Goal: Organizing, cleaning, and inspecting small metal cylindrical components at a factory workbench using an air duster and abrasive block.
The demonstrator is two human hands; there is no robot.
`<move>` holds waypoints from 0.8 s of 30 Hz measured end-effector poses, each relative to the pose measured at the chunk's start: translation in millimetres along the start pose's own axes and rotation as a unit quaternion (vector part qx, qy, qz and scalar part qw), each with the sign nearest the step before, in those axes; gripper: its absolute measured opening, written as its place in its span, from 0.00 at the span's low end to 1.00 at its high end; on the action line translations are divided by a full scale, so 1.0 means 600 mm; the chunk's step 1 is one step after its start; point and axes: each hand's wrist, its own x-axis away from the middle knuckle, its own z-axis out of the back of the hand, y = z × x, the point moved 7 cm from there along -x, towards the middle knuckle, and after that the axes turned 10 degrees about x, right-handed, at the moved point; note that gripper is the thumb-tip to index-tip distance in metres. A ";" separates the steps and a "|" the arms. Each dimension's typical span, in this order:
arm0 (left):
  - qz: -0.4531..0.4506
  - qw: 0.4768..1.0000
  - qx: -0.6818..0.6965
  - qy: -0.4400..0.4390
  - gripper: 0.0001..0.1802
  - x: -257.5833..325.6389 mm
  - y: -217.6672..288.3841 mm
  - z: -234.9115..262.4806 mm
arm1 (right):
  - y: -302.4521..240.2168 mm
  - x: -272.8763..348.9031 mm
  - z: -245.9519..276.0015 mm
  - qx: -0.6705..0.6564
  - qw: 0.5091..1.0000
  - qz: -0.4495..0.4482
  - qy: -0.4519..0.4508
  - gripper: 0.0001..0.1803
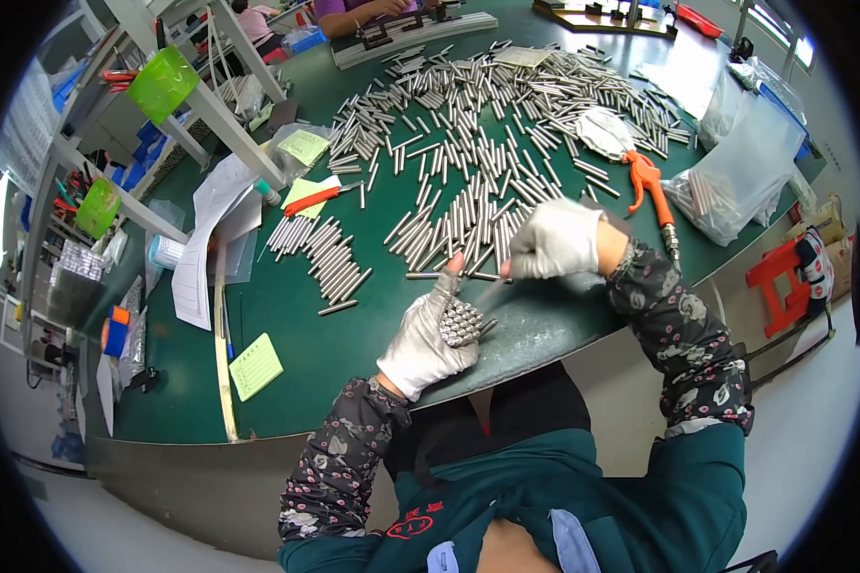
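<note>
My left hand (427, 334), in a white glove with bare fingertips, is wrapped round a bundle of metal pins (462, 325) near the table's front edge. The pins' round ends point up toward me. My right hand (556, 241), gloved the same way, is closed in a pinch to the right of the bundle and a little farther off. A faint blurred streak runs below its fingers; what they hold cannot be made out. Loose metal pins (487, 205) lie just beyond both hands, in a wide spread reaching the far side. A smaller group of pins (334, 263) lies in a row at left.
An orange air blow gun (646, 181) with a hose lies at right beside clear plastic bags (741, 177). At left are a red-handled knife (312, 200), a yellow-green note (256, 367), and white papers (196, 253). Another person's hand (384, 9) is at the far side, near a metal rail (420, 40).
</note>
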 end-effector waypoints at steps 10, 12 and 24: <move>0.009 1.000 0.019 0.003 0.57 0.001 -0.001 -0.002 | 0.011 0.007 0.002 -0.015 0.997 0.032 0.069 0.16; 0.039 0.999 0.022 0.002 0.57 0.003 -0.007 0.001 | -0.043 0.006 -0.018 -0.056 0.992 0.103 0.042 0.16; -0.019 1.000 0.006 0.009 0.56 -0.001 0.006 -0.002 | 0.007 0.009 -0.010 -0.042 0.999 0.009 0.017 0.17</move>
